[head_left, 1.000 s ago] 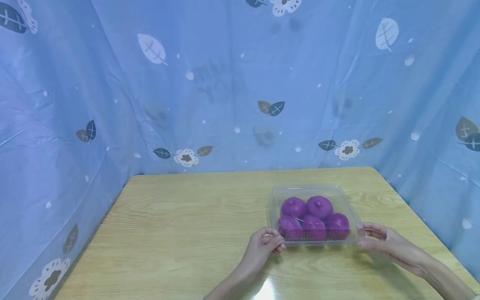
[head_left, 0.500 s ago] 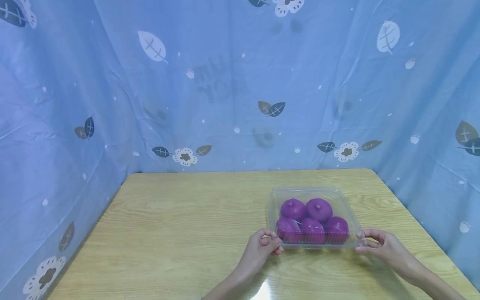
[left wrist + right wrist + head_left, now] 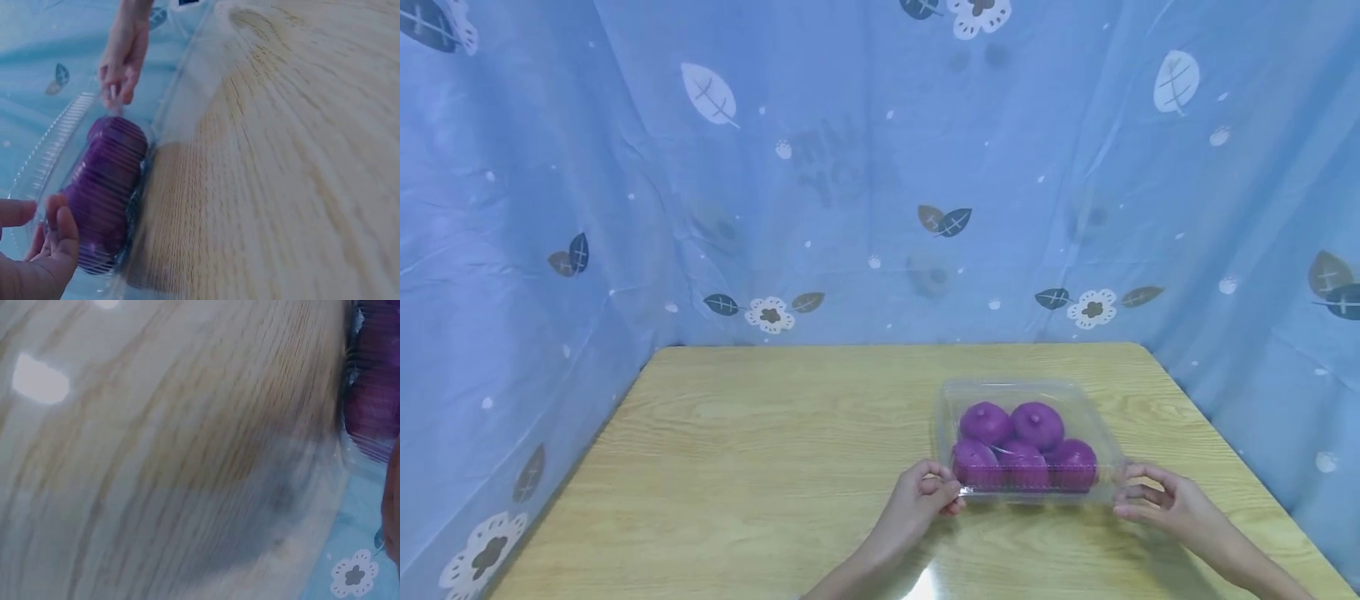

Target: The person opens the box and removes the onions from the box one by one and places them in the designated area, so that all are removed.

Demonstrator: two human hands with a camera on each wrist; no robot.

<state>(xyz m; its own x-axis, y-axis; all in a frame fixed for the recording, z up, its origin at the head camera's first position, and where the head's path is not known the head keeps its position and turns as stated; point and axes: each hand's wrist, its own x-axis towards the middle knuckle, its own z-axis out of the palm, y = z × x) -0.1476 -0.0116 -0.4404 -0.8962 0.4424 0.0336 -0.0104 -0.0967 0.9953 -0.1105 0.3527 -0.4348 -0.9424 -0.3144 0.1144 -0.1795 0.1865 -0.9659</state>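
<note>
A clear plastic clamshell box (image 3: 1075,408) stands at the right of the table, its lid down over several purple onions (image 3: 1037,426). Three onions line the front and the others sit behind them. My left hand (image 3: 920,500) pinches the box's front left corner between thumb and bent fingers. At the front right corner, my right hand (image 3: 1172,504) pinches the edge the same way. From the left wrist, the ribbed front wall shows with the onions (image 3: 109,181) behind it, and the right hand (image 3: 122,62) at the far end. Only a sliver of the right hand (image 3: 392,512) shows in its own wrist view.
The light wood-grain table (image 3: 737,450) stretches away to the left of the box. Blue curtains (image 3: 850,167) printed with leaves and flowers hang behind it and along both sides. A bright glare (image 3: 922,586) lies near the front of the table.
The box and both hands appear slightly lower in the head view, which has itself shifted a little. Both hands keep their grip on the front corners.
</note>
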